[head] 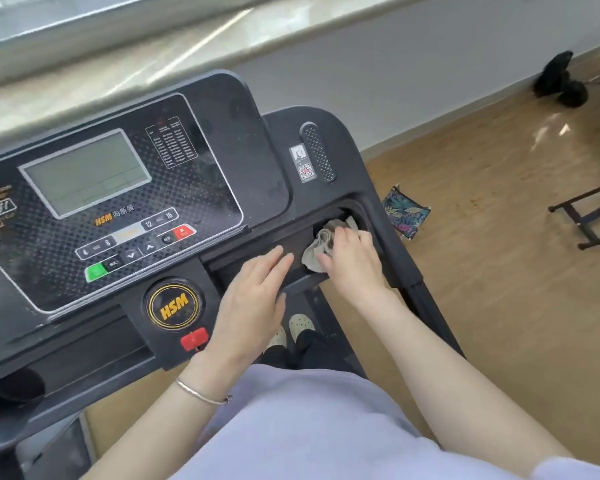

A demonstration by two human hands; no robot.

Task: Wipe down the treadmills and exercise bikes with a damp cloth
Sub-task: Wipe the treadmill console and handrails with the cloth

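Grey cloth (315, 250) gripped by right hand (353, 259), pressed into right recess of treadmill console (222, 133). Left hand (253, 296) laid flat, fingers straight, just left.

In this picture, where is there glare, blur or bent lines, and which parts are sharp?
Head view: daylight glares on the window sill and leaves bright patches on the floor. Head view again: the wide lens bows the sill and the treadmill console. The left hand looks slightly smeared; the right hand and cloth are clearer; the console's small print is unreadable.
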